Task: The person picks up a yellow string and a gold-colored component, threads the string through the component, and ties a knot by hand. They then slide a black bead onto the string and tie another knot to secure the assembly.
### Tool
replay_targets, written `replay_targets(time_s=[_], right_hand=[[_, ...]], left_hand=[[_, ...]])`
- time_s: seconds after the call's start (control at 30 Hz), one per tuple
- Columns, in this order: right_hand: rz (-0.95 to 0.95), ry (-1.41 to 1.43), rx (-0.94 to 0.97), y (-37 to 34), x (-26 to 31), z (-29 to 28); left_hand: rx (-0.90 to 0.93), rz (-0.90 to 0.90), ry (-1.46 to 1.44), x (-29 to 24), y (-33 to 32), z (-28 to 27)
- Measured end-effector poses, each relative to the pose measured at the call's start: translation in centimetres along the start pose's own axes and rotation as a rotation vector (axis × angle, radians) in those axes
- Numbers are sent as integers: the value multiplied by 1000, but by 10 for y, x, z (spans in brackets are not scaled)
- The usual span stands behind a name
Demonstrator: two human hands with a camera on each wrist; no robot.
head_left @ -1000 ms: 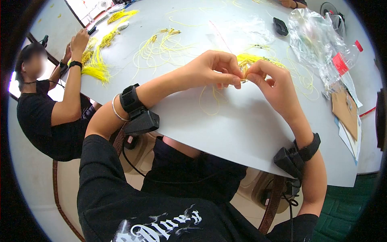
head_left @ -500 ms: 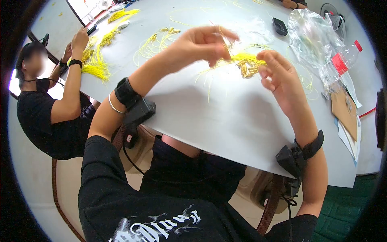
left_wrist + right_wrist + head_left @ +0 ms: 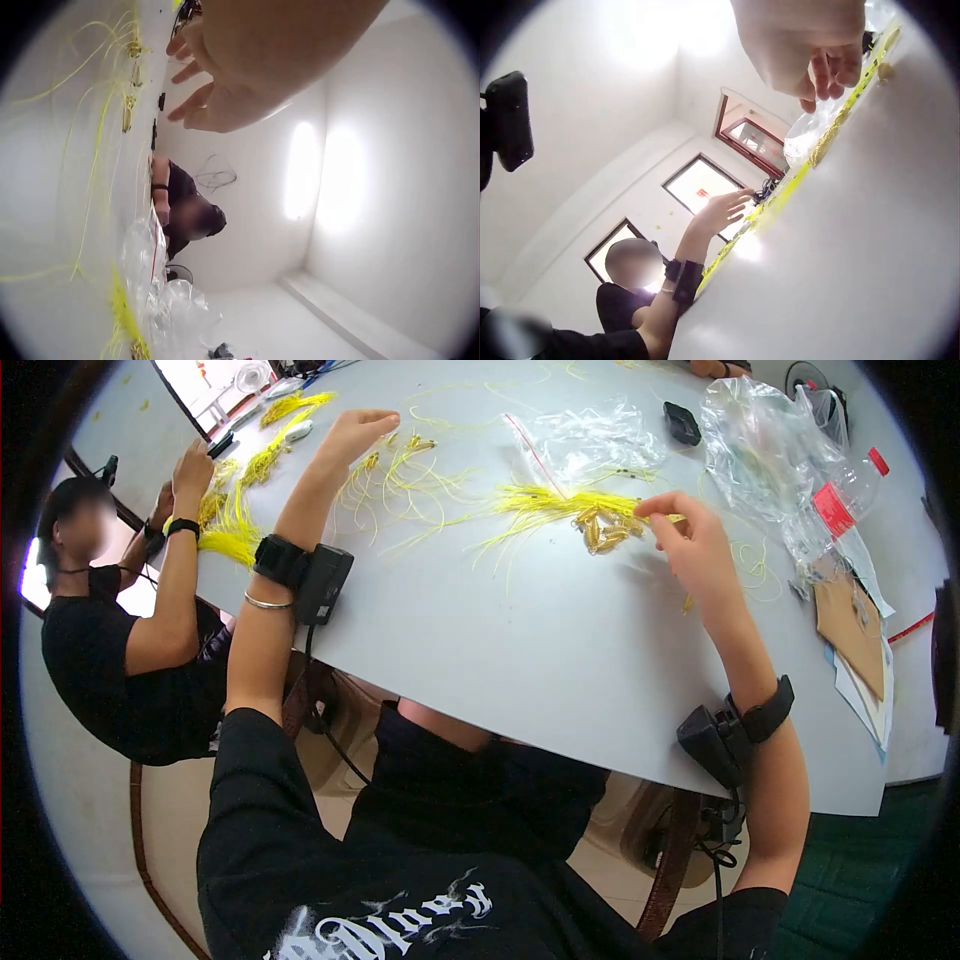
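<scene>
My left hand [image 3: 355,438] is raised at the far left of the table, with nothing visible between its extended fingers. Beside it lie loose yellow strings [image 3: 405,485] with small gold-coloured pieces [image 3: 420,444] at their ends. My right hand [image 3: 692,538] hovers at the right end of a bundle of yellow strings [image 3: 545,502], its fingertips close to the strands. A cluster of gold-coloured pieces [image 3: 605,532] lies at that end of the bundle. In the right wrist view, the fingers [image 3: 847,67] bend loosely above the table, gripping nothing visible.
A clear zip bag [image 3: 590,438] lies behind the bundle. At the right are a crumpled plastic bag [image 3: 755,445], a bottle [image 3: 848,500], a black tray [image 3: 682,424] and cardboard [image 3: 850,635]. Another person [image 3: 120,630] sits at the left near more yellow strings [image 3: 230,540].
Both hands held gold-coloured pieces together over the bundle; they have since parted. The left hand swept far left and up; the right stayed near the bundle, whose gold pieces now rest on the table.
</scene>
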State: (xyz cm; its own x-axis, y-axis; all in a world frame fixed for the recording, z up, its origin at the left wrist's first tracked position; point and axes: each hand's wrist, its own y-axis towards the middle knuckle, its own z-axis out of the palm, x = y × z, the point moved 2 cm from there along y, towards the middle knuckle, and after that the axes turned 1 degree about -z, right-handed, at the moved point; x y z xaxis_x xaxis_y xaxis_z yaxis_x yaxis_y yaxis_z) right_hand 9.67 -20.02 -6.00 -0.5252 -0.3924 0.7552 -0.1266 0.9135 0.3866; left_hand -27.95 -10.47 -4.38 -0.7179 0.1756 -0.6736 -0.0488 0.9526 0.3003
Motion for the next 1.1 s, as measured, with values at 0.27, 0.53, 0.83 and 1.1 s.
replay_targets(time_s=[0.27, 0.53, 0.83, 1.1], right_hand=[[-185, -291, 85, -5, 11, 2], [-193, -335, 74, -4, 3, 4], [-93, -375, -38, -2, 3, -5], [-4, -508, -62, 12, -22, -26]], left_hand=[[291, 460, -43, -73, -25, 47], [372, 607, 287, -115, -25, 108], [386, 670, 241, -135, -17, 122], [399, 732, 310, -169, 7, 157]])
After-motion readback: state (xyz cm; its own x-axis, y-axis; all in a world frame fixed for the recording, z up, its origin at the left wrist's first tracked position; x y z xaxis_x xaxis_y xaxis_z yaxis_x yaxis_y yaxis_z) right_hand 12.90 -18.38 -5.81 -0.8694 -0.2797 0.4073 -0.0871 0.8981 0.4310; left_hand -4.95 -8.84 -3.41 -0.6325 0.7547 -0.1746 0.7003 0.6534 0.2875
